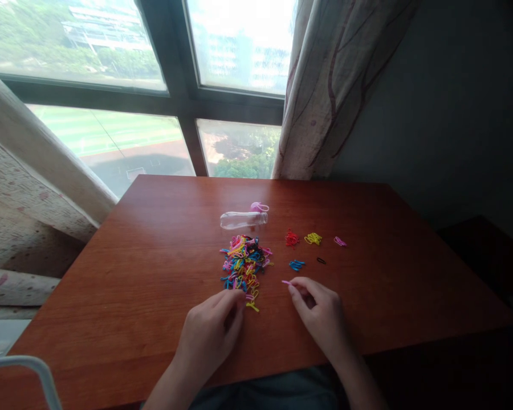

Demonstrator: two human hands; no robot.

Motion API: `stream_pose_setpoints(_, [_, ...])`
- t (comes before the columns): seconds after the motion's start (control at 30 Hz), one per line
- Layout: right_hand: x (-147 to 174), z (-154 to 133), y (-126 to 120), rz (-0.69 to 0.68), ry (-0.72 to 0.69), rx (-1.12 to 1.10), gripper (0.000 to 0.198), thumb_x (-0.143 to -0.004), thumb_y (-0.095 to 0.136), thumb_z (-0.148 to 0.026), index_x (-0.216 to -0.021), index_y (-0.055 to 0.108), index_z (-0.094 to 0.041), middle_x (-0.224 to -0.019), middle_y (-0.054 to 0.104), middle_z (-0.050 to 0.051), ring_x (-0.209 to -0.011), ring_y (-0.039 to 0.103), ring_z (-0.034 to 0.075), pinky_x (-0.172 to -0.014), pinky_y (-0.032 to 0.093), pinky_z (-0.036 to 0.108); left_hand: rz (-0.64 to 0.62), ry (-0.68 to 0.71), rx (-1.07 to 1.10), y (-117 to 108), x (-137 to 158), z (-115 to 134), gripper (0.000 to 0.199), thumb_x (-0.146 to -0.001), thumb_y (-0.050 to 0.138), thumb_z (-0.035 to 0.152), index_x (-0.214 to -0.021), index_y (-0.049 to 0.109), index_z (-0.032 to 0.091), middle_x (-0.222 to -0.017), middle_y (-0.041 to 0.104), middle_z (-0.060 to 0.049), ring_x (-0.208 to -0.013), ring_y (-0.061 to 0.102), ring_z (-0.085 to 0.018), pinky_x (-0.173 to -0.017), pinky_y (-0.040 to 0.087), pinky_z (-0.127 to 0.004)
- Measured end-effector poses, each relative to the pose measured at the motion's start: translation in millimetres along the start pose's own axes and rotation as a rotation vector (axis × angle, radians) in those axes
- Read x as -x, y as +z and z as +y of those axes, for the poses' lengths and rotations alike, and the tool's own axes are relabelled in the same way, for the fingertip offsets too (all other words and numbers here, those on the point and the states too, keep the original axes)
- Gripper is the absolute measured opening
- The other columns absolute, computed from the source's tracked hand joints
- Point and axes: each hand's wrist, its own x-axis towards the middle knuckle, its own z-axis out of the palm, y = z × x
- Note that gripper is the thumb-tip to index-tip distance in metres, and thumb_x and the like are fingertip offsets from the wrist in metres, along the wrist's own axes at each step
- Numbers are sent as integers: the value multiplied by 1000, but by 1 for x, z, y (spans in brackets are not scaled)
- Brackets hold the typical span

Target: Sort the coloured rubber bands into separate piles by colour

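A mixed pile of small rubber bands (243, 262) in pink, yellow, blue, red and black lies mid-table. My left hand (211, 324) is at the pile's near edge, its thumb and forefinger pinched together beside some pink and yellow bands. What those fingertips hold, if anything, is hidden. Between thumb and forefinger of my right hand (318, 307) is a pink rubber band (286, 282), just above the table right of the pile. Beyond that hand lie small groups of red bands (291, 238), yellow bands (313, 238), pink bands (340, 242) and blue bands (296, 265), plus one black band (321, 261).
Behind the pile a clear bottle (241, 220) lies on its side, with a pink cap with a loop (259, 207) by its neck. The brown wooden table (154, 273) meets a window with curtains (320, 85). A white curved rail (29, 362) stands at the lower left.
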Motion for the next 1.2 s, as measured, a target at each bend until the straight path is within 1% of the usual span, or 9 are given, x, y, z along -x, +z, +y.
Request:
stream_pose_setpoints(0.1, [-15,20,-22,108,34,68,22,-91,55,-36,-88,71,-21,-67,65,0,-56,59,13,-56,44,21,12,37,-16,1,0,0,15,-91,48,20,-96,62,24,-87,74,1,-74,71,-15,-63,52,-23])
stream_pose_setpoints(0.2, [-35,50,-49,239,111,159,27,-89,57,-43,-88,72,-20,-67,66,1,-59,60,15,-57,45,23,30,56,-8,1,0,-2,15,-91,49,21,-96,62,24,-89,75,1,-75,72,-15,-64,53,-22])
stream_pose_setpoints(0.3, [-54,81,-72,319,183,256,33,-86,58,-48,-88,72,-18,-68,66,3,-58,60,16,-56,43,25,43,57,-4,2,0,-3,14,-91,49,22,-96,62,24,-87,75,1,-74,72,-15,-62,52,-21])
stream_pose_setpoints(0.43, [-70,107,-85,306,178,380,37,-86,54,-51,-86,72,-19,-68,67,5,-59,61,17,-57,41,26,39,43,-17,1,0,-2,15,-92,48,23,-96,63,24,-86,75,0,-73,72,-15,-62,52,-21])
stream_pose_setpoints(0.57, [-74,115,-82,251,150,430,40,-88,51,-52,-86,73,-19,-67,67,6,-58,61,18,-57,41,28,22,22,-29,1,-1,-1,16,-92,48,22,-96,63,24,-87,75,0,-75,72,-16,-63,52,-22])
stream_pose_setpoints(0.7, [-70,112,-79,278,146,434,46,-88,50,-56,-95,73,-17,-65,65,6,-57,60,18,-58,42,28,7,37,-26,1,1,-1,17,-93,48,23,-101,63,24,-91,75,-1,-78,72,-17,-64,53,-23])
stream_pose_setpoints(0.83, [-61,97,-71,296,124,401,43,-89,51,-53,-97,73,-18,-63,64,3,-55,58,16,-56,42,27,-43,102,-71,4,2,0,19,-94,48,22,-105,63,24,-93,75,-3,-77,72,-17,-65,53,-25])
stream_pose_setpoints(1.0, [-44,67,-47,269,57,299,35,-91,52,-46,-94,72,-18,-65,65,2,-55,59,16,-59,46,27,-117,146,-136,7,1,3,19,-94,48,20,-102,64,24,-86,73,-2,-74,70,-18,-65,54,-26])
stream_pose_setpoints(1.2, [-24,31,-15,176,-7,138,25,-93,52,-36,-93,71,-20,-77,71,5,-63,65,17,-61,52,26,-63,124,-162,7,4,-1,17,-95,49,23,-103,64,24,-91,74,-2,-75,71,-18,-64,54,-27])
